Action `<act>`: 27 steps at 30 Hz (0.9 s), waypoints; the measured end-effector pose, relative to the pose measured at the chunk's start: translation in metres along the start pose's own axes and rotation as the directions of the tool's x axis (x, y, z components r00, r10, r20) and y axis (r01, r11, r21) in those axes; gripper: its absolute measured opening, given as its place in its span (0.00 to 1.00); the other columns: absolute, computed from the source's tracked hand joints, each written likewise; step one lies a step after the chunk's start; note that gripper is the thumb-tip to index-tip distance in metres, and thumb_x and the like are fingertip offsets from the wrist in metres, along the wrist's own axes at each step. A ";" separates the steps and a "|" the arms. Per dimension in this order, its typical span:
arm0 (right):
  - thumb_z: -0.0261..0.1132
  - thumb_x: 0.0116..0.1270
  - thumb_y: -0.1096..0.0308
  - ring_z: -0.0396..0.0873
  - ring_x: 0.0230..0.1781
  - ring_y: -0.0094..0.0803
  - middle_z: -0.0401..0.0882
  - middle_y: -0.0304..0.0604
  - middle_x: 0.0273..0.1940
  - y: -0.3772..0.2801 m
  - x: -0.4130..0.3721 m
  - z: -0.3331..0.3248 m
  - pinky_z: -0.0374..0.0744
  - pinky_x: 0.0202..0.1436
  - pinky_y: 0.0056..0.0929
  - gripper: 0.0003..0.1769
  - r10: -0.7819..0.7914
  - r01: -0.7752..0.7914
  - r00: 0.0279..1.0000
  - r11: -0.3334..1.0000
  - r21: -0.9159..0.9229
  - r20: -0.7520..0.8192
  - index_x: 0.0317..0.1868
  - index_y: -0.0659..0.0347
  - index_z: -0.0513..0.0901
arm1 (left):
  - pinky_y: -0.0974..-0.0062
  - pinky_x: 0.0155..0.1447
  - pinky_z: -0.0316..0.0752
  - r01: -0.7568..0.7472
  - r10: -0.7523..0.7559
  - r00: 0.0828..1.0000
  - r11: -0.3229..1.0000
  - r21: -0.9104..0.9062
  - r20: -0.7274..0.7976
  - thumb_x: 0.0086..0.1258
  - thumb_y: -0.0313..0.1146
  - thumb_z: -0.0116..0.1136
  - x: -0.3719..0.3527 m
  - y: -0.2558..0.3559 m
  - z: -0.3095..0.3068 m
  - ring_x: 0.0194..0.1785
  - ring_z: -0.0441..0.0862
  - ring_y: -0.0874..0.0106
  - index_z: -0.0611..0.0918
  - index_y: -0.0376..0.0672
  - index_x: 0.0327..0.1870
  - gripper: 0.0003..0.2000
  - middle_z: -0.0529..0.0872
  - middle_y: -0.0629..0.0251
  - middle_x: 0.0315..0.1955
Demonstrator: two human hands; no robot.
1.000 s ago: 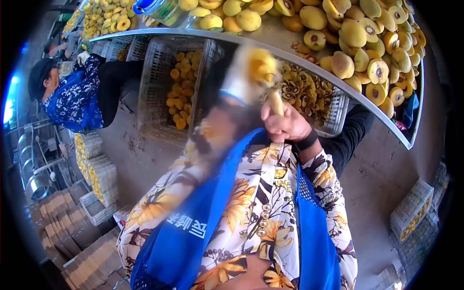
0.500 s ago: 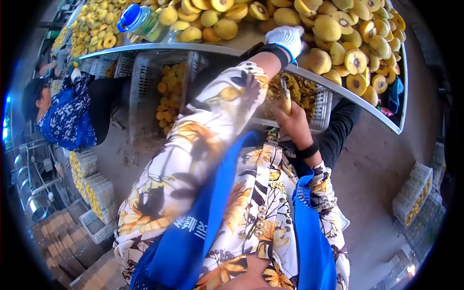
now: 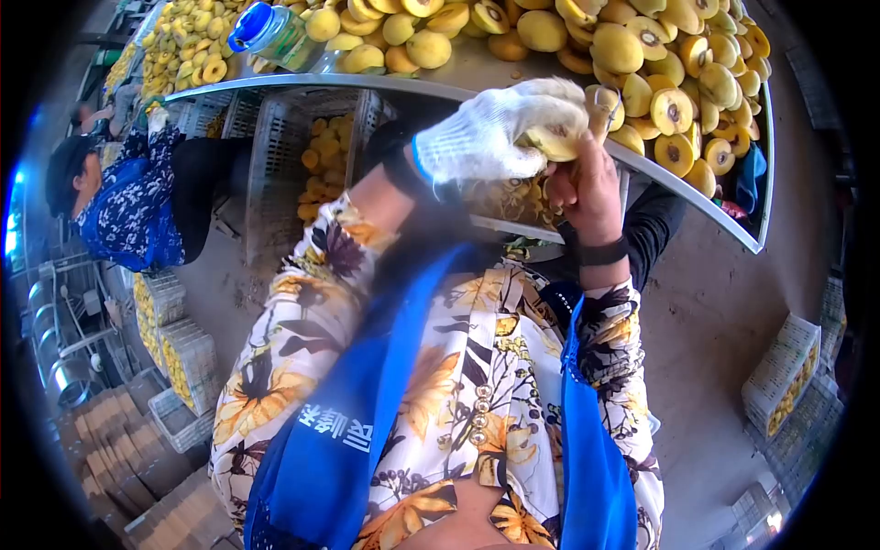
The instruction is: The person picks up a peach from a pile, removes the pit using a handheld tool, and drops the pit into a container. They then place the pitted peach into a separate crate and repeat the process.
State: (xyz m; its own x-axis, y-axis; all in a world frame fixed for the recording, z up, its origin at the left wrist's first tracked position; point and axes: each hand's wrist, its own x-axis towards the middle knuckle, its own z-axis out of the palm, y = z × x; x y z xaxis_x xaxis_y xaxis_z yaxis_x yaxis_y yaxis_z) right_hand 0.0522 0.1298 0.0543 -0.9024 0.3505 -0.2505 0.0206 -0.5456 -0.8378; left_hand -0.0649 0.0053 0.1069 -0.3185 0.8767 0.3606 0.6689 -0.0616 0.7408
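At one o'clock in your view, your gloved left hand (image 3: 504,130) grips a halved fruit (image 3: 553,144); your bare right hand (image 3: 592,192) closes around a tool (image 3: 600,103). From there, piled fruit (image 3: 674,112) crowds two o'clock, a bottle (image 3: 277,38) ten; your hands partly block the scrap crate (image 3: 518,228) at seven.

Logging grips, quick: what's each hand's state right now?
Left hand: closed, holding a cut fruit.
Right hand: closed, holding a tool.
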 end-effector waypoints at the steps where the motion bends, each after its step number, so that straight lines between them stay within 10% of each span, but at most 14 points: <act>1: 0.50 0.70 0.53 0.55 0.09 0.20 0.63 0.35 0.12 0.002 0.001 0.005 0.59 0.14 0.19 0.20 -0.019 0.019 0.999 1.000 -0.015 0.032 0.44 0.64 0.74 | 0.74 0.59 0.69 -0.005 0.006 0.994 1.000 0.013 -0.107 0.50 0.23 0.61 -0.006 0.001 0.005 0.58 0.72 0.66 0.72 0.38 0.55 0.26 0.71 0.58 0.58; 3: 0.52 0.69 0.56 0.60 0.10 0.20 0.67 0.35 0.16 0.025 0.006 0.007 0.62 0.14 0.20 0.16 -0.081 0.088 0.995 0.986 0.139 -0.053 0.42 0.61 0.72 | 0.74 0.61 0.66 0.200 -0.316 0.904 0.907 -0.371 -0.286 0.59 0.33 0.61 -0.024 -0.003 0.023 0.62 0.68 0.70 0.65 0.38 0.62 0.29 0.71 0.58 0.58; 4: 0.53 0.69 0.57 0.61 0.10 0.20 0.69 0.36 0.17 0.027 0.004 0.020 0.62 0.14 0.20 0.14 -0.062 0.080 0.993 0.979 0.188 -0.099 0.43 0.60 0.72 | 0.76 0.61 0.66 0.177 -0.497 0.833 0.656 -0.734 -0.244 0.65 0.38 0.57 -0.027 0.011 0.033 0.61 0.67 0.71 0.62 0.37 0.64 0.29 0.70 0.57 0.58; 6: 0.56 0.68 0.62 0.64 0.12 0.19 0.73 0.36 0.20 0.048 0.004 0.028 0.64 0.15 0.19 0.11 -0.122 0.144 0.983 0.975 0.169 -0.134 0.45 0.58 0.72 | 0.77 0.55 0.70 0.056 -0.611 0.715 0.534 -0.844 -0.339 0.70 0.40 0.50 -0.031 -0.003 0.062 0.53 0.73 0.74 0.68 0.38 0.59 0.21 0.75 0.62 0.51; 9: 0.64 0.62 0.62 0.73 0.21 0.19 0.78 0.37 0.24 0.049 0.000 0.016 0.72 0.25 0.20 0.14 -0.373 0.217 0.925 0.671 -0.709 -0.069 0.41 0.63 0.78 | 0.76 0.51 0.71 -0.005 -0.667 0.654 0.467 -0.884 -0.356 0.70 0.41 0.49 -0.046 -0.030 0.071 0.48 0.75 0.75 0.73 0.41 0.53 0.16 0.77 0.65 0.45; 11: 0.65 0.60 0.62 0.73 0.22 0.21 0.79 0.39 0.24 0.038 -0.003 0.010 0.73 0.28 0.21 0.14 -0.470 0.242 0.880 0.557 -0.794 -0.061 0.40 0.63 0.79 | 0.74 0.48 0.72 0.126 -0.523 0.737 0.728 -0.673 -0.427 0.66 0.40 0.52 -0.049 -0.041 0.065 0.45 0.77 0.69 0.74 0.41 0.50 0.16 0.79 0.62 0.42; 14: 0.65 0.56 0.65 0.76 0.27 0.35 0.79 0.47 0.29 0.021 -0.003 0.008 0.74 0.34 0.27 0.13 -0.421 0.273 0.906 0.514 -0.814 0.038 0.42 0.60 0.80 | 0.67 0.42 0.74 0.222 -0.115 0.954 0.893 0.392 -0.278 0.53 0.34 0.62 -0.052 -0.047 0.053 0.41 0.78 0.54 0.71 0.39 0.50 0.23 0.80 0.54 0.38; 19: 0.65 0.50 0.70 0.77 0.29 0.44 0.78 0.51 0.30 0.010 -0.003 0.009 0.75 0.35 0.31 0.15 -0.373 0.346 0.914 0.511 -0.787 0.160 0.42 0.60 0.80 | 0.70 0.40 0.74 0.238 -0.413 0.791 0.888 -0.394 -0.453 0.58 0.33 0.59 -0.047 -0.027 0.065 0.35 0.79 0.62 0.78 0.38 0.42 0.12 0.82 0.57 0.31; 27: 0.64 0.49 0.73 0.78 0.28 0.44 0.78 0.50 0.29 0.015 0.001 0.006 0.76 0.32 0.32 0.10 -0.427 0.479 0.831 0.227 -0.848 0.356 0.35 0.61 0.79 | 0.78 0.40 0.73 0.415 -0.803 0.582 0.428 -0.803 -0.127 0.68 0.42 0.52 -0.040 -0.015 0.064 0.35 0.76 0.80 0.81 0.37 0.39 0.15 0.82 0.65 0.32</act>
State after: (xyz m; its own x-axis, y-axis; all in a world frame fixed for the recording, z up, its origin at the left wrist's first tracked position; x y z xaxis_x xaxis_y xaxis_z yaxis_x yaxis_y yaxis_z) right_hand 0.0493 0.1171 0.0448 -0.9122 0.2533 0.3220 -0.0630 0.6899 -0.7212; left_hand -0.0189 0.0015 0.0445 -0.8079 0.4992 -0.3132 -0.3856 -0.0458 0.9215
